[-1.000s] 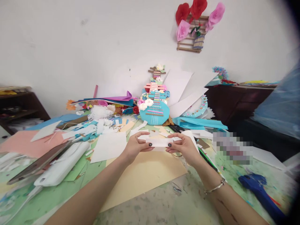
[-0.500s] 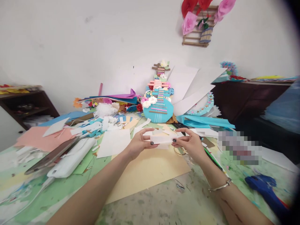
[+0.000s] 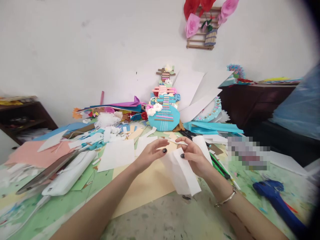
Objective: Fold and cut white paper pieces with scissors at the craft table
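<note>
My right hand (image 3: 198, 158) pinches a folded piece of thin white paper (image 3: 183, 176) between thumb and fingers. The paper hangs tilted toward me, a crease running along it and its lower edge slightly ragged. Just left of it is my left hand (image 3: 151, 155), fingers stretched out and thumb apart, with nothing held; whether the thumb tip brushes the paper I cannot tell. Below both hands a cream sheet (image 3: 142, 190) lies on the table. Left of my left hand are flat white sheets (image 3: 117, 154).
A blue paper guitar (image 3: 163, 118) stands against the wall. On the left lie a white power bank (image 3: 68, 173) with a cable and a dark phone-like slab (image 3: 45, 171). A blue glue gun (image 3: 277, 200) and a green cutter (image 3: 220, 166) lie on the right.
The white paper, earlier held level as a narrow strip by both hands, now hangs down and wider from my right hand. My left hand has let go. The view has shifted slightly right.
</note>
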{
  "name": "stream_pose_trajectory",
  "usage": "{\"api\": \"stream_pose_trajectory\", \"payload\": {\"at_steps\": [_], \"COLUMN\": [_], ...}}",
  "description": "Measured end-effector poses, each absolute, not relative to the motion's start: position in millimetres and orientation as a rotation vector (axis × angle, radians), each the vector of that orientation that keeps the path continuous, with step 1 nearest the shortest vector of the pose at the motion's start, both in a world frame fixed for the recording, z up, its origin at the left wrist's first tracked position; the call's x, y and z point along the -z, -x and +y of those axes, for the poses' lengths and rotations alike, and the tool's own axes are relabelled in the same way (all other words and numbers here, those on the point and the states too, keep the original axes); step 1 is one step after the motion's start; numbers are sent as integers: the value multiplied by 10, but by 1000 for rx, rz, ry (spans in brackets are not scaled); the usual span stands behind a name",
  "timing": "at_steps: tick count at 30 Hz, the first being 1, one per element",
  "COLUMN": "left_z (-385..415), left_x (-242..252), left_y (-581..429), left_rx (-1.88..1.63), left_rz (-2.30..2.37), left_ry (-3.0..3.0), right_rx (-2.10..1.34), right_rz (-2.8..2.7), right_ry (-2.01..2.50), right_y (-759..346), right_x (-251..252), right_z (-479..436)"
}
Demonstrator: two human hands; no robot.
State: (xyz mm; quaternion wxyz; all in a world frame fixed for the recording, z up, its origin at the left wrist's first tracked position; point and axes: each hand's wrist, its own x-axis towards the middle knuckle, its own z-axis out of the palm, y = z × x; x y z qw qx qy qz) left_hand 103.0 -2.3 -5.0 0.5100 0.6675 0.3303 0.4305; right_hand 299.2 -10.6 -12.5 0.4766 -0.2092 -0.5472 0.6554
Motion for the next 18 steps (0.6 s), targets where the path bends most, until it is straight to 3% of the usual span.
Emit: {"api": "stream_pose_trajectory", "payload": {"at_steps": [8,18], "left_z": [-116,-106], "left_x": [90,78], "left_y": [-1176,-1115], "left_rx": [-857,-1230], "left_rz": [979,1141], "left_ry": [-1774,-1583], "right_rx": [-1514,-1445], "right_rz": [-1430,-1529], "right_ry": [592,891], "right_y": [-2934,-2919], "right_x": [188,176], "right_z": [-71,-74]}}
